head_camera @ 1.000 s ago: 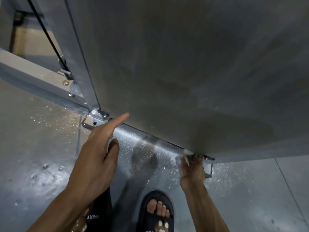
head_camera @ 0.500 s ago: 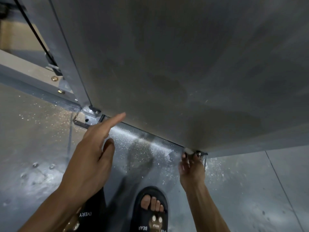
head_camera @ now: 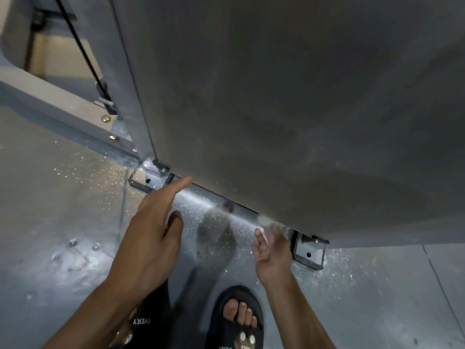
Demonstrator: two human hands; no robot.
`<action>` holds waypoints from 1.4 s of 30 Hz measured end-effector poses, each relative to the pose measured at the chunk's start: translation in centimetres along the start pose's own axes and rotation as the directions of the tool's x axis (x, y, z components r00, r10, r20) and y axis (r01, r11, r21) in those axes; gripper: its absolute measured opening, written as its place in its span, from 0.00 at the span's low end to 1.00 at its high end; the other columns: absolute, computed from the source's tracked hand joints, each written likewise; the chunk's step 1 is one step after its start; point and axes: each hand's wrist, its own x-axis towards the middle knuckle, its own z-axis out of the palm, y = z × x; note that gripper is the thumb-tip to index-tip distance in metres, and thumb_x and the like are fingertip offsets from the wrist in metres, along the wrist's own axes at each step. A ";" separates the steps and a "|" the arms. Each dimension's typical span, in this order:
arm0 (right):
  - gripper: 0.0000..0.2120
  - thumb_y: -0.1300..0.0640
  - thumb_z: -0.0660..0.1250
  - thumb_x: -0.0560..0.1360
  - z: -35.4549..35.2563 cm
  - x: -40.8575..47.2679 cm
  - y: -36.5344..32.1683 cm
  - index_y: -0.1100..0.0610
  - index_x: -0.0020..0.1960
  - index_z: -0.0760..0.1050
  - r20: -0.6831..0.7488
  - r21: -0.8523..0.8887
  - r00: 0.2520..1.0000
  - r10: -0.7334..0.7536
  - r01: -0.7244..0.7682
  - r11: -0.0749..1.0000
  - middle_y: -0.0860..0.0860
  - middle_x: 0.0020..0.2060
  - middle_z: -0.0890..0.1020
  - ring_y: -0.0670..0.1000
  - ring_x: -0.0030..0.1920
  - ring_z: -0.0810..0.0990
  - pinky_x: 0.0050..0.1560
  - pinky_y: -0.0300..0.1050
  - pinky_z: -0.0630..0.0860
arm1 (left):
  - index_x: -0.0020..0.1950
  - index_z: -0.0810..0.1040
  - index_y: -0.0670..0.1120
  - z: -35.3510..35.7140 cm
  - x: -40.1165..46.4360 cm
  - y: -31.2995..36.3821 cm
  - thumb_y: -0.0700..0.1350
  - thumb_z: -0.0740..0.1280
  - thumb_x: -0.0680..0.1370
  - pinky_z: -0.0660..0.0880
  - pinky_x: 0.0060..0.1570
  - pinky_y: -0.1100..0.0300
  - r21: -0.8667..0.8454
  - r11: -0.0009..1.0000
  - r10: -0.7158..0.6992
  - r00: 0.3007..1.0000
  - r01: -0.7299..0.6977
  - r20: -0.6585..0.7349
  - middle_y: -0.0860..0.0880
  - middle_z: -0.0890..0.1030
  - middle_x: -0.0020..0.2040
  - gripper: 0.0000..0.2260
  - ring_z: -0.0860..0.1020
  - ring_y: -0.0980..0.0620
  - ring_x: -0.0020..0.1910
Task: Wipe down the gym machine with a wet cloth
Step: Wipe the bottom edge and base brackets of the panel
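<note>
**Grey gym machine panel: bottom edge wipe, low by the floor**

Grey sheet-metal gym machine panel fills upper frame, leaning over the floor, lower edge sitting just above the grey speckled concrete floor. Right hand up at that lower edge, beside the right-hand steel floor bracket; fingers curled, with a small pale blurred thing at the fingertips, probably the wet cloth, too blurred to confirm the hold. Left hand near the edge further left, fingers straight and together, thumb apart, holding nothing; contact with panel unclear.

Doing the step well, as judgement: wipe along the bottom lip in one direction toward the left steel floor bracket, pressing flat, minding sharp sheet edges and bolt heads. Brace with the free hand on the panel face, not under it. Refold cloth when dirty. Face shows dull smears, likely more passes needed.

Surface and room: floor glittery with wet or gritty specks along the machine foot, dark damp patch between the hands. Black cable and brass bolts on a grey frame beam upper left. Black slide sandal on foot below, slip risk on wet floor.
</note>
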 end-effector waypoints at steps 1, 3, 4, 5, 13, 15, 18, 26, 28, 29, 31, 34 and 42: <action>0.15 0.57 0.61 0.85 0.2 0.1 -0.1 0.57 0.71 0.72 -0.006 0.007 1.000 0.001 -0.001 1.000 0.53 0.65 0.80 0.52 0.52 0.84 0.50 0.45 0.76 | 0.75 0.68 0.64 0.1 0.1 -0.3 0.39 0.60 0.83 0.66 0.68 0.62 0.004 1.000 -0.017 1.000 0.017 0.004 0.67 0.70 0.71 0.25 0.69 0.63 0.70; 0.16 0.57 0.60 0.86 1.5 -0.3 0.5 0.57 0.72 0.71 0.033 0.005 0.999 0.028 -0.028 1.000 0.52 0.63 0.80 0.51 0.52 0.83 0.49 0.44 0.76 | 0.76 0.68 0.62 0.2 0.4 -0.8 0.39 0.60 0.84 0.65 0.72 0.60 0.013 0.999 -0.052 0.998 0.052 0.035 0.69 0.67 0.71 0.25 0.67 0.61 0.72; 0.15 0.57 0.60 0.86 2.5 -0.6 0.9 0.57 0.71 0.72 0.074 0.000 0.996 0.053 -0.053 0.999 0.52 0.61 0.82 0.51 0.51 0.83 0.48 0.43 0.76 | 0.77 0.67 0.61 0.3 0.6 -1.0 0.39 0.60 0.84 0.64 0.72 0.61 0.020 0.997 -0.073 0.996 0.072 0.050 0.69 0.65 0.70 0.25 0.67 0.62 0.72; 0.13 0.57 0.60 0.85 3.6 -1.0 1.5 0.56 0.69 0.72 0.113 -0.009 0.991 0.074 -0.073 0.997 0.52 0.60 0.83 0.51 0.50 0.82 0.47 0.43 0.75 | 0.77 0.66 0.60 0.5 0.7 -1.3 0.39 0.59 0.84 0.63 0.72 0.62 0.026 0.996 -0.092 0.994 0.090 0.065 0.68 0.65 0.70 0.25 0.66 0.62 0.72; 0.08 0.56 0.62 0.85 12.5 -4.2 4.6 0.51 0.56 0.80 0.333 -0.236 0.918 0.214 -0.139 0.962 0.45 0.55 0.87 0.48 0.51 0.86 0.51 0.45 0.77 | 0.78 0.67 0.55 1.2 1.8 -3.8 0.35 0.60 0.83 0.62 0.75 0.61 -0.068 0.964 -0.255 0.967 0.256 0.022 0.59 0.69 0.76 0.26 0.65 0.60 0.76; 0.09 0.56 0.61 0.85 13.1 -4.2 4.8 0.49 0.53 0.79 0.360 -0.273 0.907 0.219 -0.122 0.954 0.45 0.56 0.86 0.49 0.54 0.85 0.51 0.44 0.77 | 0.79 0.67 0.54 1.2 2.1 -4.2 0.35 0.60 0.83 0.62 0.71 0.64 -0.095 0.951 -0.296 0.955 0.294 -0.001 0.59 0.69 0.76 0.26 0.65 0.61 0.75; 0.05 0.57 0.62 0.85 13.5 -4.0 5.1 0.49 0.54 0.75 0.367 -0.266 0.895 0.253 -0.160 0.951 0.48 0.57 0.86 0.50 0.52 0.86 0.42 0.41 0.78 | 0.78 0.68 0.53 1.5 2.6 -5.0 0.34 0.60 0.82 0.62 0.67 0.64 -0.159 0.920 -0.365 0.931 0.357 -0.018 0.57 0.70 0.75 0.26 0.66 0.61 0.73; 0.14 0.54 0.61 0.85 16.3 -4.2 6.4 0.56 0.66 0.78 0.418 -0.282 0.862 0.288 -0.178 0.943 0.50 0.62 0.84 0.47 0.49 0.81 0.36 0.37 0.76 | 0.67 0.75 0.53 1.1 3.9 -6.5 0.29 0.59 0.81 0.67 0.55 0.75 -0.291 0.866 -0.444 0.894 0.408 -0.067 0.56 0.77 0.66 0.23 0.72 0.62 0.66; 0.13 0.54 0.60 0.85 16.8 -4.3 6.4 0.56 0.63 0.81 0.434 -0.295 0.852 0.294 -0.173 0.940 0.51 0.63 0.83 0.48 0.51 0.80 0.41 0.39 0.74 | 0.60 0.77 0.54 1.0 4.2 -6.7 0.29 0.60 0.81 0.69 0.45 0.80 -0.373 0.833 -0.463 0.884 0.409 -0.066 0.58 0.80 0.59 0.21 0.76 0.69 0.56; 0.13 0.54 0.60 0.85 16.9 -4.3 6.6 0.56 0.62 0.81 0.445 -0.312 0.841 0.308 -0.177 0.933 0.50 0.62 0.84 0.49 0.53 0.79 0.44 0.40 0.74 | 0.59 0.78 0.53 1.0 4.3 -7.0 0.30 0.60 0.81 0.71 0.43 0.79 -0.428 0.808 -0.477 0.876 0.405 -0.073 0.57 0.81 0.57 0.19 0.77 0.68 0.54; 0.16 0.52 0.62 0.84 16.6 -4.5 7.2 0.57 0.63 0.83 0.467 -0.389 0.801 0.374 -0.193 0.901 0.50 0.60 0.85 0.52 0.60 0.80 0.57 0.44 0.77 | 0.59 0.80 0.49 0.7 4.6 -7.7 0.33 0.63 0.82 0.74 0.41 0.75 -0.505 0.771 -0.500 0.860 0.389 -0.101 0.52 0.84 0.53 0.14 0.81 0.61 0.51; 0.14 0.53 0.65 0.81 16.3 -5.2 7.9 0.61 0.53 0.86 0.445 -0.467 0.793 0.417 -0.192 0.863 0.58 0.53 0.86 0.57 0.56 0.83 0.58 0.49 0.77 | 0.51 0.81 0.44 0.1 4.9 -8.8 0.36 0.68 0.80 0.76 0.39 0.67 -0.551 0.738 -0.514 0.854 0.389 -0.085 0.51 0.85 0.41 0.05 0.83 0.55 0.42; 0.09 0.56 0.64 0.82 16.3 -6.5 6.6 0.58 0.51 0.80 0.447 -0.592 0.778 0.441 -0.112 0.798 0.54 0.40 0.84 0.49 0.37 0.79 0.41 0.44 0.75 | 0.49 0.83 0.42 -1.7 5.1 -9.0 0.44 0.75 0.77 0.80 0.42 0.59 -0.607 0.684 -0.536 0.843 0.404 -0.043 0.47 0.87 0.42 0.06 0.84 0.51 0.42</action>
